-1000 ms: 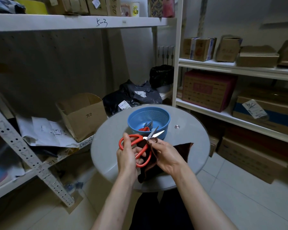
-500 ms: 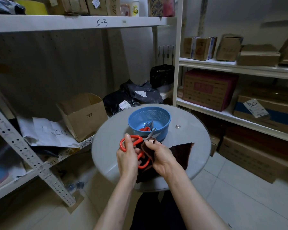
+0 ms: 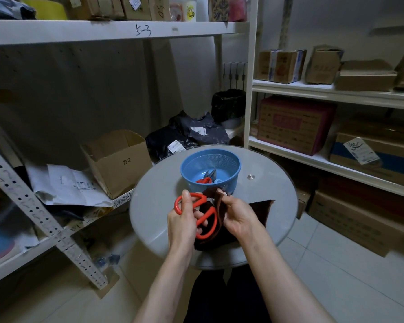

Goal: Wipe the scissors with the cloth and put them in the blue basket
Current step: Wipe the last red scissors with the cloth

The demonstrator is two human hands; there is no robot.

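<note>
Head view: just short of the blue basket [image 3: 222,159], the left hand [image 3: 181,226] grips the orange handles of the scissors [image 3: 214,220]. The right hand [image 3: 239,213] pinches the dark cloth [image 3: 259,212] folded round their blades, above the round bench [image 3: 266,190]. Inside the basket lies another orange-handled pair [image 3: 204,181].

Grips the orange-handled metal scissors [image 3: 202,199] in the left hand [image 3: 182,222], fingers round the loops; pinches the dark brown cloth [image 3: 260,212] over the blades with the right hand [image 3: 239,215]; holds both bare forearms forward.
</note>
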